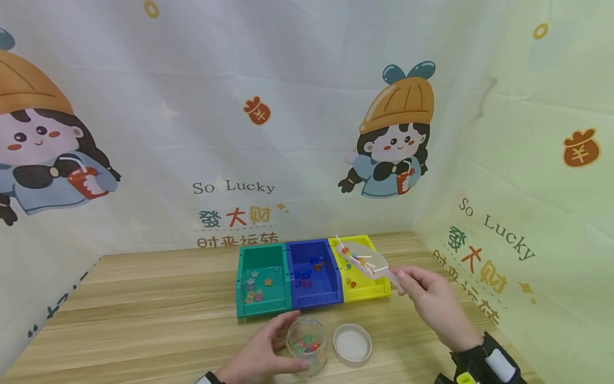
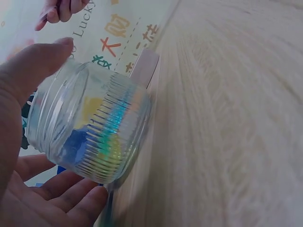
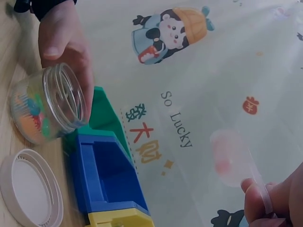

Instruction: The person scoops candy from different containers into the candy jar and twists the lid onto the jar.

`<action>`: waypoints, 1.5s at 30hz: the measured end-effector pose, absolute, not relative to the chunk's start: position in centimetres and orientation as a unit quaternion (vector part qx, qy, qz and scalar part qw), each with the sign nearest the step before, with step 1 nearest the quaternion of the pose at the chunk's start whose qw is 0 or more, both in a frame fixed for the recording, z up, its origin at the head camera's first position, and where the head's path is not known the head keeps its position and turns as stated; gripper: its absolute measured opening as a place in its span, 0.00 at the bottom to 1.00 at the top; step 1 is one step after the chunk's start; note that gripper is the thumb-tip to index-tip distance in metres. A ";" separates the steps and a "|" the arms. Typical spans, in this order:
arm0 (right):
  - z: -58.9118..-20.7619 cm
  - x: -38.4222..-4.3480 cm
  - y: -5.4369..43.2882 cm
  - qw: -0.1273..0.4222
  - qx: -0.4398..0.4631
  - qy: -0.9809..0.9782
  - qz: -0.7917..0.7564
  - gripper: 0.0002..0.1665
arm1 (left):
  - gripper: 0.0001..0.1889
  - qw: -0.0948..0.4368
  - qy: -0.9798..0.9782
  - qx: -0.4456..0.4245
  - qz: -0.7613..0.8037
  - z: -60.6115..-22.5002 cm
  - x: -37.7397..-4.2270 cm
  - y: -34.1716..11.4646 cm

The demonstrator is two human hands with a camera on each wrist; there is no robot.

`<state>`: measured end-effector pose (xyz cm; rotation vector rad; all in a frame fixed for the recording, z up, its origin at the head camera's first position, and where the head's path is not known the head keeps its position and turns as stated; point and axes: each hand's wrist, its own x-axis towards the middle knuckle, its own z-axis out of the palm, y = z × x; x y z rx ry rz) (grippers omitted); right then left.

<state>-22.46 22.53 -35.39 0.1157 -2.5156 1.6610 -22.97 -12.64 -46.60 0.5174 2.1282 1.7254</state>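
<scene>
My right hand [image 1: 434, 298] pinches the handle of a translucent scoop [image 1: 379, 262], held above the yellow bin [image 1: 382, 290]. Colourful beads and thin white sticks lie in the scoop. In the right wrist view the scoop [image 3: 232, 161] shows pale against the backdrop. My left hand [image 1: 266, 346] is curved around a clear jar [image 1: 315, 362] standing on the table, thumb on the near side. Small green and red pieces show inside the jar. Ribbed lower walls of the jar [image 2: 104, 123] show in the left wrist view, between thumb and fingers.
Left of the yellow bin stand a blue bin [image 1: 331, 296] and a green bin [image 1: 264, 308], joined in a row, with small coloured pieces inside. A white lid [image 1: 352, 344] lies right of the jar. Printed cloth [image 1: 307, 160] walls the table's back and sides.
</scene>
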 end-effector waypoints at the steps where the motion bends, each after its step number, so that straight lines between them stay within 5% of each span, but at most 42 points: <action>1: -35.4 -22.4 22.6 0.058 0.039 -0.832 0.551 0.15 | 0.53 0.178 0.751 0.182 0.610 -46.6 -23.0 -12.6; 14: -35.0 -21.8 23.6 0.013 0.072 -0.835 0.546 0.15 | 0.43 0.160 0.758 0.202 0.599 -47.0 -23.1 -12.4; 45: -34.2 -21.5 22.8 -0.112 0.243 -0.879 0.396 0.12 | 0.43 0.183 0.764 0.188 0.589 -46.7 -23.1 -12.4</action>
